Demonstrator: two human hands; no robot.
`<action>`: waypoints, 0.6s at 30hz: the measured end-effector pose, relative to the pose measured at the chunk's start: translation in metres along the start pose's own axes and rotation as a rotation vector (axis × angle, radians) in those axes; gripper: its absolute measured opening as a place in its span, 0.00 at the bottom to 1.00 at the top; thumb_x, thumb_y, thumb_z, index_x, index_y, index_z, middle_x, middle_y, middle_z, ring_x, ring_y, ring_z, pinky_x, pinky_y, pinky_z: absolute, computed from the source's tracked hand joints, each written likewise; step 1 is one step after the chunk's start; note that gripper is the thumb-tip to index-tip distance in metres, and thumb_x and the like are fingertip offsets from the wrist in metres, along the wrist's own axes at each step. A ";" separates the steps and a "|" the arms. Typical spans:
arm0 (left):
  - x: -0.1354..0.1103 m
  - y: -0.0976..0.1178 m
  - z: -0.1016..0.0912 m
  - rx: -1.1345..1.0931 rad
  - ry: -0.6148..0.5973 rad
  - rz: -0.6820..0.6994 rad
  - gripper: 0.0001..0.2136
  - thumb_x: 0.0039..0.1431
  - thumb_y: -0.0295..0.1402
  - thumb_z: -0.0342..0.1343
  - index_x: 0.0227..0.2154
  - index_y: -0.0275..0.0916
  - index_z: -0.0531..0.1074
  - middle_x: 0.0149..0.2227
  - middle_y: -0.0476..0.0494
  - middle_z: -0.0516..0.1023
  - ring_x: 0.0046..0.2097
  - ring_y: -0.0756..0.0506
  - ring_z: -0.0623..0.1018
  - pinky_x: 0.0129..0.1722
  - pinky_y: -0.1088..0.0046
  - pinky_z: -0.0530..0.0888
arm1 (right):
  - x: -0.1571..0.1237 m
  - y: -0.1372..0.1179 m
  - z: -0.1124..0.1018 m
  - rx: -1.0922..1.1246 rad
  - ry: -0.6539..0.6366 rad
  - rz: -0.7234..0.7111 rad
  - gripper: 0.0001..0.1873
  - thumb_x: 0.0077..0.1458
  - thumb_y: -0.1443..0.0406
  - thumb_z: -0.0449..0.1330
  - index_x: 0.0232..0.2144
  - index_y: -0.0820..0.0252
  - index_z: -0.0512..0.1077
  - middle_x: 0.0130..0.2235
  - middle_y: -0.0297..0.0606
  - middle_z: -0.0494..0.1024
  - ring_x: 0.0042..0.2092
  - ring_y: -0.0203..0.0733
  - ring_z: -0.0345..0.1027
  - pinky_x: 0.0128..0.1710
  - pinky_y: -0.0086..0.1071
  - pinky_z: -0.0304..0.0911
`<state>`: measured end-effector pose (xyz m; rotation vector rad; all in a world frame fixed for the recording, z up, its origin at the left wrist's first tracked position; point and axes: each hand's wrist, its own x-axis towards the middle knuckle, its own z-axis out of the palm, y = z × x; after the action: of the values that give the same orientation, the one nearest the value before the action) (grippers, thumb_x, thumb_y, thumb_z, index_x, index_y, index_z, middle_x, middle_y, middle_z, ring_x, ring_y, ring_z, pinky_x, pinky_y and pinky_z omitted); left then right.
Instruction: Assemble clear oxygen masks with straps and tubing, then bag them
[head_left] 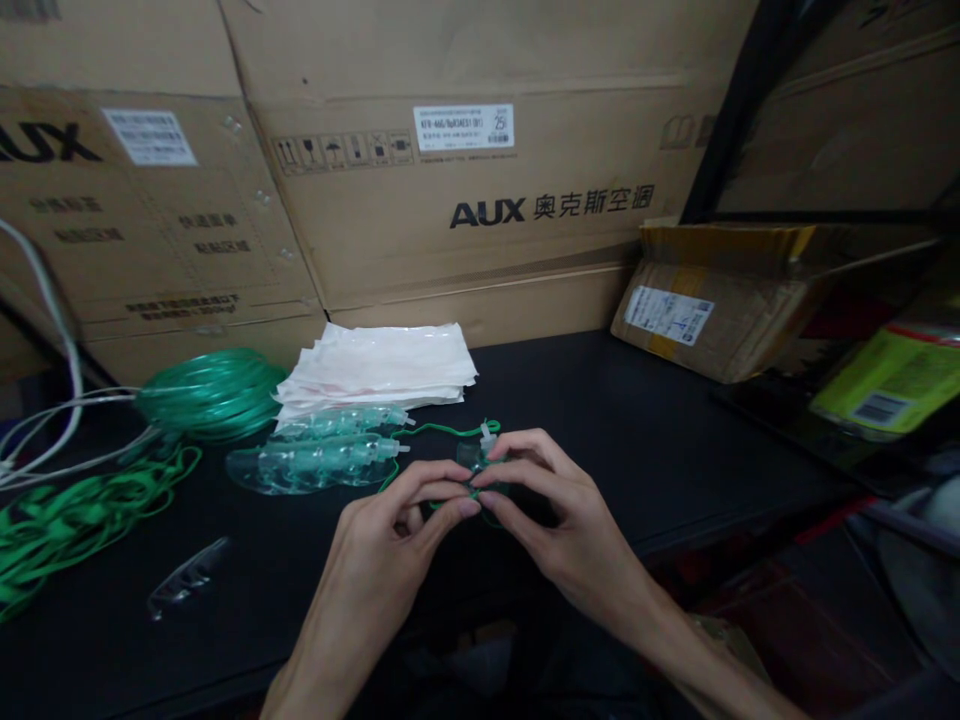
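My left hand [401, 535] and my right hand [551, 510] meet over the black table [675, 440], fingertips pinched together on a clear oxygen mask [480, 455] and its thin green elastic strap [442, 430]. The mask is mostly hidden behind my right fingers; only its white connector and a bit of clear plastic show. Just left of my hands lies a row of several more clear masks [322, 460] nested together.
A stack of white plastic bags [379, 365] lies behind the masks. Coiled green tubing [210, 395], a pile of green straps [75, 515] and white cables [52, 420] fill the left. AUX cardboard boxes [480, 200] wall the back; a smaller carton [705, 310] sits right.
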<state>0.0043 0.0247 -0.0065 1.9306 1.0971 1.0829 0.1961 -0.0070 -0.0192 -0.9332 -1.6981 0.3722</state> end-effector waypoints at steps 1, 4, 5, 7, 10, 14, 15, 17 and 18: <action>0.000 0.000 0.000 0.006 0.002 0.003 0.08 0.59 0.38 0.65 0.40 0.44 0.80 0.32 0.50 0.86 0.18 0.53 0.63 0.18 0.78 0.61 | 0.000 0.000 0.000 -0.005 0.006 -0.002 0.11 0.63 0.74 0.63 0.42 0.54 0.79 0.48 0.41 0.74 0.51 0.43 0.74 0.51 0.35 0.71; 0.000 -0.002 0.000 0.030 0.008 0.018 0.08 0.60 0.38 0.65 0.41 0.44 0.80 0.32 0.51 0.86 0.19 0.53 0.63 0.19 0.78 0.61 | 0.000 -0.001 0.001 -0.023 0.025 -0.011 0.09 0.63 0.73 0.63 0.41 0.56 0.79 0.48 0.41 0.73 0.50 0.41 0.75 0.50 0.33 0.71; 0.000 -0.003 0.000 0.037 0.009 0.020 0.08 0.60 0.38 0.65 0.41 0.45 0.80 0.32 0.51 0.86 0.19 0.53 0.62 0.19 0.78 0.61 | 0.000 -0.001 0.001 -0.030 0.027 -0.013 0.08 0.63 0.73 0.63 0.40 0.56 0.79 0.48 0.41 0.73 0.50 0.41 0.75 0.50 0.33 0.71; 0.000 -0.004 -0.001 0.052 0.006 0.025 0.07 0.61 0.38 0.65 0.41 0.46 0.80 0.32 0.53 0.86 0.19 0.53 0.61 0.20 0.78 0.61 | 0.000 -0.001 0.001 -0.044 0.029 -0.016 0.08 0.63 0.74 0.63 0.39 0.55 0.78 0.48 0.41 0.73 0.50 0.42 0.75 0.50 0.33 0.71; -0.001 -0.002 0.000 0.069 -0.011 0.031 0.09 0.59 0.38 0.67 0.42 0.47 0.79 0.33 0.54 0.86 0.20 0.54 0.62 0.21 0.79 0.63 | -0.001 -0.001 0.002 -0.067 0.036 -0.010 0.09 0.64 0.74 0.62 0.37 0.55 0.77 0.48 0.41 0.73 0.50 0.43 0.75 0.50 0.34 0.72; -0.002 0.002 0.003 0.123 -0.034 0.042 0.14 0.56 0.36 0.68 0.46 0.47 0.77 0.33 0.55 0.83 0.20 0.54 0.65 0.21 0.79 0.63 | -0.004 -0.003 0.005 -0.088 0.046 -0.009 0.09 0.66 0.73 0.60 0.38 0.55 0.76 0.50 0.42 0.73 0.51 0.44 0.76 0.50 0.34 0.73; -0.002 0.003 0.004 0.144 -0.037 0.049 0.14 0.57 0.35 0.66 0.46 0.47 0.76 0.32 0.56 0.82 0.20 0.54 0.65 0.21 0.79 0.63 | -0.004 -0.003 0.006 -0.088 0.046 -0.011 0.09 0.66 0.73 0.60 0.39 0.55 0.76 0.50 0.43 0.73 0.50 0.44 0.76 0.49 0.34 0.73; -0.002 0.005 0.005 0.183 -0.031 0.068 0.13 0.58 0.33 0.64 0.46 0.47 0.75 0.26 0.59 0.76 0.19 0.53 0.64 0.20 0.79 0.61 | -0.005 -0.005 0.007 -0.087 0.039 -0.015 0.09 0.67 0.73 0.58 0.39 0.55 0.75 0.50 0.43 0.73 0.50 0.43 0.76 0.49 0.33 0.74; -0.002 0.005 0.005 0.199 -0.025 0.075 0.12 0.58 0.33 0.63 0.45 0.46 0.75 0.23 0.61 0.71 0.19 0.53 0.63 0.20 0.79 0.60 | -0.005 -0.006 0.007 -0.089 0.035 -0.014 0.09 0.67 0.73 0.58 0.39 0.55 0.75 0.50 0.43 0.73 0.50 0.43 0.77 0.49 0.33 0.74</action>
<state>0.0097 0.0195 -0.0050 2.1498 1.1644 1.0184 0.1874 -0.0126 -0.0213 -0.9863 -1.6998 0.2716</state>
